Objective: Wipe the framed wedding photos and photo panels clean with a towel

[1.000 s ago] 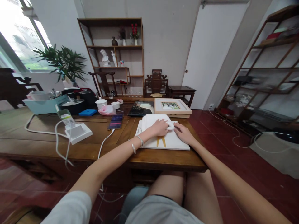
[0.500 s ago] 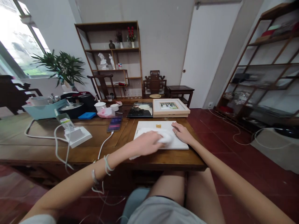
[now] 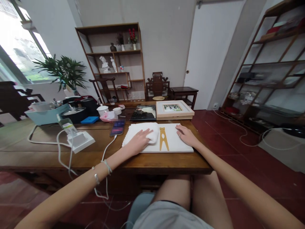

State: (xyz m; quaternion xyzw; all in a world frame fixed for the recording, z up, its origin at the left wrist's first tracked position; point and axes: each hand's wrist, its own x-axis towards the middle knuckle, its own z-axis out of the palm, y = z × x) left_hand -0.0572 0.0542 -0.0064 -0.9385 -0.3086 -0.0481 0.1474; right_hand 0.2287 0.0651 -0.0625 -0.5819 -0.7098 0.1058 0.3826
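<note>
A white board with a tan wooden stand piece on it lies flat on the wooden table in front of me. My left hand presses a white cloth onto the board's left part, fingers curled over the cloth. My right hand lies flat with fingers spread on the board's right edge, holding it down.
Behind the board stand a framed picture and a dark book. A phone with a cable lies to the left, then a white charger box, a blue tray and pots. Shelves line the walls.
My left hand has swept the cloth from the board's near middle to its left side, uncovering the tan stand piece. My right hand has stayed at the right edge.
</note>
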